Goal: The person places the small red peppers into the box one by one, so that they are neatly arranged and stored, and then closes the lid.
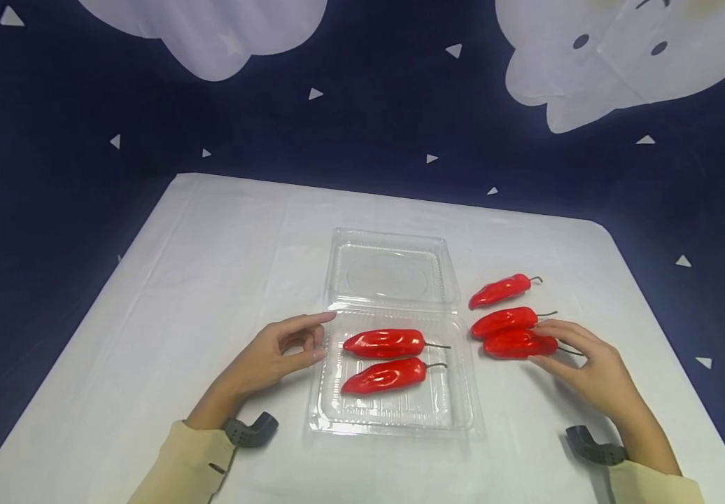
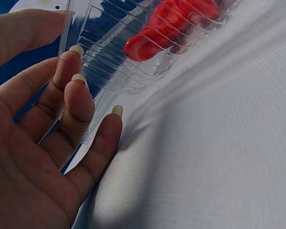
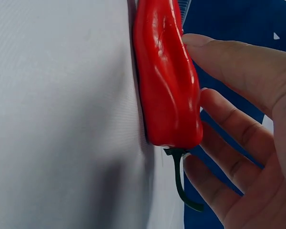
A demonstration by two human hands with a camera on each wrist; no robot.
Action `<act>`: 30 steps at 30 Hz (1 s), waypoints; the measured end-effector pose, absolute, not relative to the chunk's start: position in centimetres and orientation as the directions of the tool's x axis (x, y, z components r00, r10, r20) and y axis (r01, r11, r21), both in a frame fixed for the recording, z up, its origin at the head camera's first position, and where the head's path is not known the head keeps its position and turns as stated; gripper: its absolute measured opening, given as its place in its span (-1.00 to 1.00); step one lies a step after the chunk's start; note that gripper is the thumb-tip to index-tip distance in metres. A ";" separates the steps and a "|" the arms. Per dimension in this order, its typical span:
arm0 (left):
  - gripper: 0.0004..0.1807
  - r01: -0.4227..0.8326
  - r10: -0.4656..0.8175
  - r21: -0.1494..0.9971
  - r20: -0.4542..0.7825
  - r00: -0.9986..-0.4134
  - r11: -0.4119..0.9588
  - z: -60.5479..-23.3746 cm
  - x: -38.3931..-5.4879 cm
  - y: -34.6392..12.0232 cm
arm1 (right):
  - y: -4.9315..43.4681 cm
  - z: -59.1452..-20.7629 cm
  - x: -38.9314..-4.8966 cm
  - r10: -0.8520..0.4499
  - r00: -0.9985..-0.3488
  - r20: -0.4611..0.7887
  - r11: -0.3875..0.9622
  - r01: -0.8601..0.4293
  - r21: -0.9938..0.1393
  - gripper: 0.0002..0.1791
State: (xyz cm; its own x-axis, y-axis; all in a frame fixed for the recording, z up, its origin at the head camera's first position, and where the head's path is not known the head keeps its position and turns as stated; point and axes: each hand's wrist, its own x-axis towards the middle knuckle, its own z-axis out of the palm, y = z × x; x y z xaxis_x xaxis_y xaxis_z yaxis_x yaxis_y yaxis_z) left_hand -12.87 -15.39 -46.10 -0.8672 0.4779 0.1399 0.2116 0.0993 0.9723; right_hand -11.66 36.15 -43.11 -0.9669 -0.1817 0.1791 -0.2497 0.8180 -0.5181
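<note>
A clear plastic clamshell container lies with its lid folded back. Two red peppers, one farther and one nearer, rest side by side in its base. My left hand is at the container's left side, index finger extended over the hinge corner and thumb at the rim; its other fingers bend loosely by the wall in the left wrist view. My right hand straddles the nearest loose red pepper, fingertips right at its edges near the stem. That pepper lies on the table.
Right of the container two more red peppers, one in the middle and one at the back, lie on the white table. The middle one lies against the nearest. A dark blue patterned cloth surrounds the table.
</note>
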 end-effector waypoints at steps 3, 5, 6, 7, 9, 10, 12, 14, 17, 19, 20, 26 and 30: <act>-0.42 0.206 0.478 0.974 0.136 -0.868 0.096 -46.1 -12.9 -15.3 | 36.2 -43.3 -11.7 -0.181 -0.968 0.171 0.822 -0.244 -0.514 -0.41; -0.42 0.203 0.478 0.975 0.134 -0.868 0.095 -46.1 -12.9 -15.3 | 36.2 -43.3 -11.8 -0.177 -0.972 0.155 0.829 -0.232 -0.508 -0.41; -0.42 0.202 0.479 0.975 0.134 -0.868 0.094 -46.1 -12.9 -15.3 | 36.2 -43.3 -11.8 -0.172 -0.975 0.140 0.833 -0.219 -0.508 -0.41; -0.42 0.202 0.480 0.975 0.134 -0.867 0.093 -46.2 -12.9 -15.3 | 36.2 -43.3 -11.8 -0.161 -0.980 0.117 0.836 -0.198 -0.511 -0.41; -0.42 0.203 0.482 0.975 0.136 -0.865 0.090 -46.2 -12.9 -15.3 | 36.2 -43.2 -11.7 -0.149 -0.986 0.074 0.844 -0.166 -0.509 -0.40; -0.42 0.205 0.485 0.975 0.138 -0.864 0.088 -46.2 -12.9 -15.3 | 36.2 -43.1 -11.7 -0.143 -0.988 0.055 0.848 -0.151 -0.508 -0.40; -0.42 0.206 0.486 0.975 0.140 -0.862 0.085 -46.2 -12.9 -15.3 | 36.2 -43.1 -11.6 -0.141 -0.989 0.034 0.850 -0.139 -0.508 -0.41; -0.42 0.209 0.486 0.974 0.143 -0.862 0.085 -46.3 -12.9 -15.3 | 36.1 -43.1 -11.6 -0.152 -0.988 0.042 0.853 -0.152 -0.499 -0.42; -0.42 0.209 0.483 0.974 0.142 -0.864 0.089 -46.3 -13.0 -15.3 | 36.2 -43.3 -11.6 -0.169 -0.983 0.078 0.849 -0.185 -0.495 -0.45; -0.43 0.210 0.482 0.973 0.141 -0.865 0.092 -46.4 -13.0 -15.3 | 36.2 -43.5 -11.6 -0.182 -0.978 0.100 0.843 -0.208 -0.495 -0.46; -0.42 0.209 0.482 0.973 0.139 -0.865 0.094 -46.3 -13.0 -15.3 | 36.2 -43.6 -11.6 -0.188 -0.976 0.108 0.840 -0.217 -0.497 -0.47; -0.42 0.207 0.483 0.973 0.132 -0.866 0.104 -46.1 -13.0 -15.4 | 36.2 -44.0 -11.6 -0.219 -0.970 0.107 0.825 -0.243 -0.510 -0.46; -0.42 0.206 0.481 0.973 0.132 -0.867 0.103 -46.2 -13.0 -15.4 | 36.1 -44.3 -11.5 -0.238 -0.967 0.086 0.822 -0.248 -0.512 -0.43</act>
State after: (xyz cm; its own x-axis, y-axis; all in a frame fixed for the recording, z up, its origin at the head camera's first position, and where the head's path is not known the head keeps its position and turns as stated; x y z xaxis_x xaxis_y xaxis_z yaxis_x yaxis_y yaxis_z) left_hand -12.95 -15.42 -46.16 -0.8667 0.4809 0.1322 0.2055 0.1029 0.9732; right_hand -11.52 36.13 -44.27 -0.9673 -0.2384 0.0862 -0.2482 0.8221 -0.5124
